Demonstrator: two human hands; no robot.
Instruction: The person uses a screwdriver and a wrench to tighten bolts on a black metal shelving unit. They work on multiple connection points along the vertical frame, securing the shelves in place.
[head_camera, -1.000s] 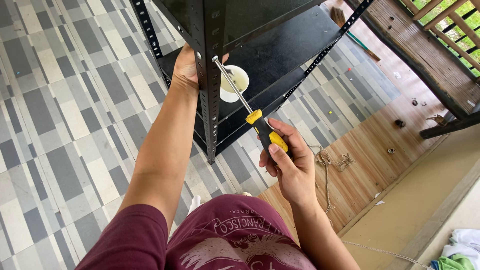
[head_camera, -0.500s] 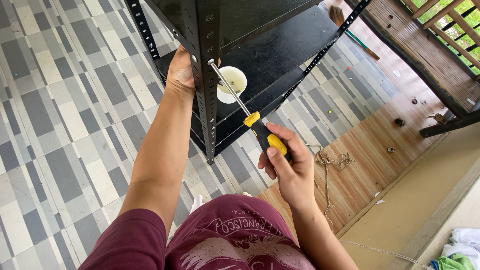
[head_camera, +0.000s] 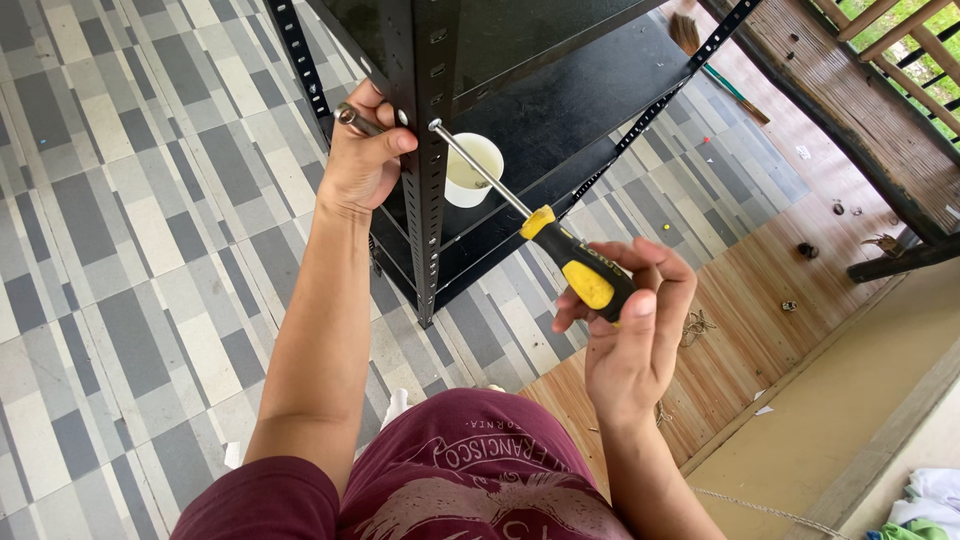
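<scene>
R hand (head_camera: 625, 335) grips screwdriver (head_camera: 545, 235) (tip at shelf post (head_camera: 432, 180)).

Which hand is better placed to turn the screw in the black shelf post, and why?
Right. The right hand already grips the screwdriver, whose tip meets the post. The left hand is busy holding a metal tool behind the post.

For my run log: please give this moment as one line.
left hand: grips wrench at black shelf post | right hand: holds screwdriver, tip at post
</scene>
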